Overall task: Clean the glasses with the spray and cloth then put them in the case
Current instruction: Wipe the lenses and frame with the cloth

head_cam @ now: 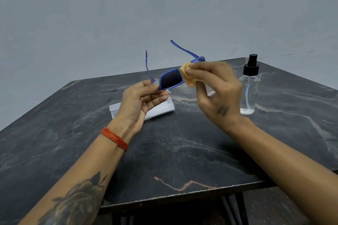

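**Both hands up over the table, cloth on the right-hand lens**

Head view, the only one. Your left hand (140,100) is palm-up, fingers curled loosely; thumb and fingertips pinch the left end of the glasses (172,80) at the hinge corner. Your right hand (217,89) is closed tight round a bunched yellow cloth (187,76), thumb and fingers pressing it onto the lens on that side, so that lens is hidden. Hand slightly blurred.

Glasses: glossy translucent blue plastic frame, rectangular with rounded corners, dark lens visible on the left side. Both temple arms are unfolded and point up and away from you. They're held in the air above the table, not touching it.

Cloth: soft, crumpled, pale yellow-orange, mostly buried in your grip.

Case (161,109): white, smooth, hard-looking, lying on the table right under your left hand, partly hidden by it. Can't tell whether it's open.

Spray bottle (249,87): clear plastic, upright, black pump top, dip tube visible, a little clear liquid at the bottom. Stands on the table just beyond your right hand, untouched.

Table (182,151): dark polished stone, grey and pinkish veining, angled corners.

Red thread bracelet (114,139) on your left wrist.
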`<state>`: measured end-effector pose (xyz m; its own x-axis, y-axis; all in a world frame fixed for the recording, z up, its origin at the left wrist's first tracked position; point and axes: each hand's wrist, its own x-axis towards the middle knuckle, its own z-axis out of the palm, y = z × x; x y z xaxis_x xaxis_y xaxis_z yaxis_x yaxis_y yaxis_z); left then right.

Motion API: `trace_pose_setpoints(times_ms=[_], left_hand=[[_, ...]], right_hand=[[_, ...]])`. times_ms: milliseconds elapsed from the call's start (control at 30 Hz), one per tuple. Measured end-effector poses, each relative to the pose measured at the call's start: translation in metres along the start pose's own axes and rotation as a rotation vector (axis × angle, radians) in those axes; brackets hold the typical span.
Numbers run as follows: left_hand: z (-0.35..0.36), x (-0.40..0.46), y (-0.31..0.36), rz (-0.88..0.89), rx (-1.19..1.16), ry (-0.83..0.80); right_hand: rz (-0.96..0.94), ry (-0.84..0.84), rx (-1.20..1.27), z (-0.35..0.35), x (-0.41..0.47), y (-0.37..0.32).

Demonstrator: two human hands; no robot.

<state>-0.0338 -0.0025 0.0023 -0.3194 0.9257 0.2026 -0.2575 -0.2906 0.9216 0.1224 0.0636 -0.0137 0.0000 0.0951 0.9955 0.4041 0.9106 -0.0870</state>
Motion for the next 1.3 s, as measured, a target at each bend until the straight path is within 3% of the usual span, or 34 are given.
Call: trace_pose_setpoints(times_ms=[167, 400, 833, 1067, 1300], left_hand=[[-0.003, 0.003, -0.002, 0.125, 0.164, 0.003], [-0.005, 0.005, -0.005, 0.226, 0.276, -0.041], [-0.007, 0.011, -0.009, 0.262, 0.190, 0.010], [-0.012, 0.012, -0.007, 0.423, 0.333, 0.040], [-0.010, 0.009, -0.009, 0.645, 0.577, 0.021]], right_hand=[[0.234, 0.105, -0.019, -0.006, 0.009, 0.001], [-0.155, -0.140, -0.130, 0.002, -0.004, -0.001], [-0.101, -0.195, -0.227, 0.001, -0.004, 0.008], [0.183, -0.174, -0.095, -0.005, 0.002, 0.009], [0.739, -0.131, 0.151, -0.008, 0.008, 0.009]])
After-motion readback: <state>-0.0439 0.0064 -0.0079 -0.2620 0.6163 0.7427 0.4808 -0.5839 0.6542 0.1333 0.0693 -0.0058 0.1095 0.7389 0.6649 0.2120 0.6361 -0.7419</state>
